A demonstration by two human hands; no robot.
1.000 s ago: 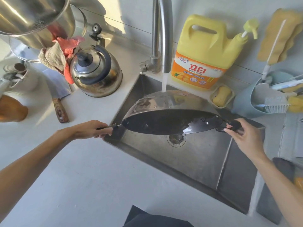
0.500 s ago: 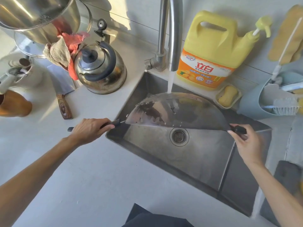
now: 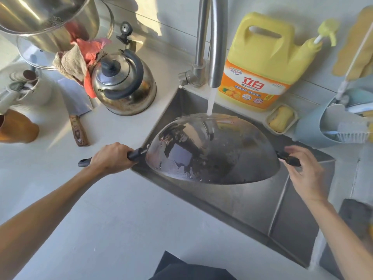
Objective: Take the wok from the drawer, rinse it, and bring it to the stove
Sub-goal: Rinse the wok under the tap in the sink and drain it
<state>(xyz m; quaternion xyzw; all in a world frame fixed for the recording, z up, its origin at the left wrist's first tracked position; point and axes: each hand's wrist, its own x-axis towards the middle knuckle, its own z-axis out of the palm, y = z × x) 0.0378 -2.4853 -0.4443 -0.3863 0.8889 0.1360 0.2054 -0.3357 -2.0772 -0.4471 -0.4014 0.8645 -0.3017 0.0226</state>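
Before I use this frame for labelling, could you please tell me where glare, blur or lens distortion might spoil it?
Head view: hard sunlight patches the wall and counter, with sharp shadows; head view: the wet wok mirrors its surroundings, hiding its own surface; head view: the wide lens stretches things near the edges; head view: the right hand looks slightly smeared.

A steel kettle point(image 3: 123, 85) stands on the counter beside a cleaver point(image 3: 77, 110) (wooden handle). A yellow detergent jug point(image 3: 262, 63) stands near a soap bar point(image 3: 281, 118).
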